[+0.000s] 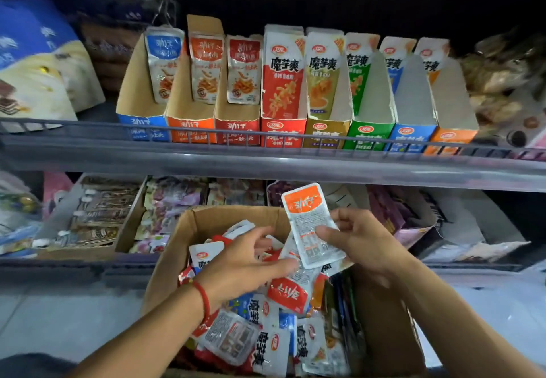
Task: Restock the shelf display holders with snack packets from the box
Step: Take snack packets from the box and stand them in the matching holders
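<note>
A cardboard box (165,262) full of mixed snack packets stands below the shelves. My right hand (362,240) pinches an orange-topped packet (310,221), back side facing me, upright above the box. My left hand (245,262) reaches over the box and holds a red-topped packet (291,290) that hangs upside down. On the upper shelf stands a row of display holders: blue (141,125), orange (192,126) and red (237,128) ones hold few packets. The red konjac holder (282,132) looks full; the green (369,132), blue (412,134) and orange (452,135) ones show mostly bare walls.
A grey wire rail (266,138) runs along the front of the upper shelf. Blue and white bags (38,61) stand at the upper left. The lower shelf (74,261) carries an open tray of brown packets (97,215) and other loose snacks behind the box.
</note>
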Available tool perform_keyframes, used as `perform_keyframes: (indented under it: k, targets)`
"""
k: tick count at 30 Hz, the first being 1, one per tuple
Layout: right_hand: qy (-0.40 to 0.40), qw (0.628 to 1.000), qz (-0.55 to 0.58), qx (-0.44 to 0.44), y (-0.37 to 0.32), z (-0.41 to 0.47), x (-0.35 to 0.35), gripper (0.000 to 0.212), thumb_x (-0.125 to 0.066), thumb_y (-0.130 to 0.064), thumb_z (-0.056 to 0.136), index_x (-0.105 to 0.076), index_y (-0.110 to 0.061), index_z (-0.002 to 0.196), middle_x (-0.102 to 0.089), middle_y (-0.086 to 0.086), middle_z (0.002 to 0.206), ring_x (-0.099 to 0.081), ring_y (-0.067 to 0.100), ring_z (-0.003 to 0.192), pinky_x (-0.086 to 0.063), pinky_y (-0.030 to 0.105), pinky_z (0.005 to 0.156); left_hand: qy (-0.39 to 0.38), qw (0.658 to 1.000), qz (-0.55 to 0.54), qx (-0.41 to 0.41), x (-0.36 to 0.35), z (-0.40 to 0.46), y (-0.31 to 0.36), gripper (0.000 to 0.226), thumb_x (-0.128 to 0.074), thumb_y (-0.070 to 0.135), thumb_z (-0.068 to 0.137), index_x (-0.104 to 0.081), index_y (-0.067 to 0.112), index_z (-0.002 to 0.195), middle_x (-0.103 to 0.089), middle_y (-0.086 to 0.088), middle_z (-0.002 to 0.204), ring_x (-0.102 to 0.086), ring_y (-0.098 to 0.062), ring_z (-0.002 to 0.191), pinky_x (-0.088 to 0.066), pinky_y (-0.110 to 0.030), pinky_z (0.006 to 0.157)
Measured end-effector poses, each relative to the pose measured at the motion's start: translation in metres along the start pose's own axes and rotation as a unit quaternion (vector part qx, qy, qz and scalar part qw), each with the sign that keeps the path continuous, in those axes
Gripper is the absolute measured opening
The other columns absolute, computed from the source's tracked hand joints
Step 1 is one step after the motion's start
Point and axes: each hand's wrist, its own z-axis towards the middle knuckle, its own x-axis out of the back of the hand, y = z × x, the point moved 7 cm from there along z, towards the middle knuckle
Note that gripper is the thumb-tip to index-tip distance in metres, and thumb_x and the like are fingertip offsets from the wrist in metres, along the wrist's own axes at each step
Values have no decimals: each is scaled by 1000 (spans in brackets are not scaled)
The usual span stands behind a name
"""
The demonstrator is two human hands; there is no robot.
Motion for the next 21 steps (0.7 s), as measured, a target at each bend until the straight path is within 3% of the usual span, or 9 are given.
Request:
perform_keyframes:
  k: [2,5,10,16,18,21]
  targets:
    - [-1,998,66,4,0,-4,-2,17,-73,-11,92,-69,-4,107,-78,14,100,-75,35,94,-60,40,76,-54,995,-85,-1,-17,-2,3,75,-89,45,72,-56,28,137,-74,9,120,-70,-7,110,-54,-36,103]
    - [6,994,113,7,-1,-9,-2,22,-71,-11,93,-65,-3,113,-78,15,102,-76,36,94,-60,43,77,-29,995,-99,1,-18,4,5,41,-84,17,82,-68,22,119,-79,0,105,-76,-18,96,-58,-46,95]
    - [67,996,40,47,-10,-15,20,16,-74,-17,94,-67,-11,106,-80,3,99,-77,24,94,-58,51,95,-3,996,-87,0,-10,5,6,28,-84,20,83,-71,28,106,-79,-2,103,-76,-24,94,-58,-53,92]
    - [78,995,3,57,-19,-19,33,14,-75,-17,92,-65,-12,101,-80,5,93,-78,28,83,-60,57,85,30,994,-108,-2,-2,0,18,23,-75,14,91,-67,20,111,-80,2,95,-78,-24,87,-61,-50,87]
    - [82,994,-17,76,-25,-21,33,16,-75,-16,92,-62,-15,102,-79,2,92,-77,23,83,-63,50,80,50,993,-111,-1,2,-2,19,23,-75,14,91,-67,21,112,-80,3,94,-78,-21,84,-62,-46,84]
    - [167,963,-136,162,-44,-34,33,17,-75,-17,91,-59,-23,93,-74,-10,86,-71,-2,81,-55,15,65,89,987,-136,-5,9,-5,18,24,-76,16,89,-65,20,111,-80,2,93,-78,-20,81,-63,-40,77]
